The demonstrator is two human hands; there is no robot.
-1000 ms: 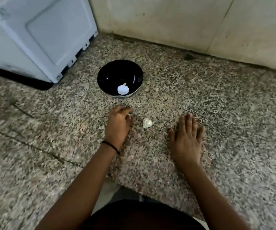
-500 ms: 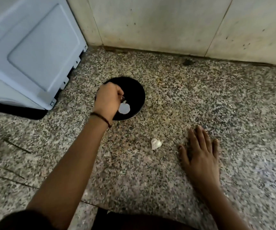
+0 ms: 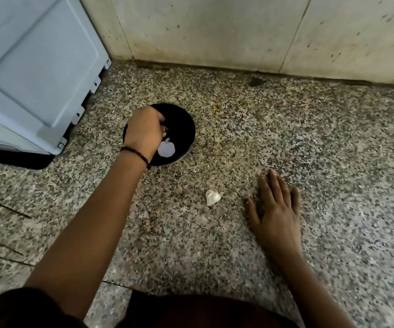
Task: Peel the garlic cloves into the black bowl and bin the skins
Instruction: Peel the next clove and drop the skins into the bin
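1. left hand (image 3: pixel 145 133) is up over the left half of the bowl (image 3: pixel 181 124), knuckles facing the camera; fingers (image 3: pixel 159 119) curled in tight; there's a small pale bit right at the tips, but honestly I can't tell if it's pinched or just sitting next to them
2. bowl is black and sits on the stone surface (image 3: pixel 286 138), not far from the wall (image 3: pixel 215 31); inside it, near the front rim, there's one white clove (image 3: pixel 166 149); looks like it's just under the left hand, can't say if they touch
3. thin dark band (image 3: pixel 135 154) round the left wrist
4. right hand (image 3: pixel 274 209) lies flat on the stone, palm down; fingers straight and a little spread, holding nothing
5. a garlic piece (image 3: pixel 212 197), pale and a bit papery looking, lies on the stone just left of the right hand's thumb, apart from it; it's between the two arms and well in front of the bowl
6. white appliance (image 3: pixel 37 67) stands off to the left, close to the bowl but not touching
7. no bin in view anywhere
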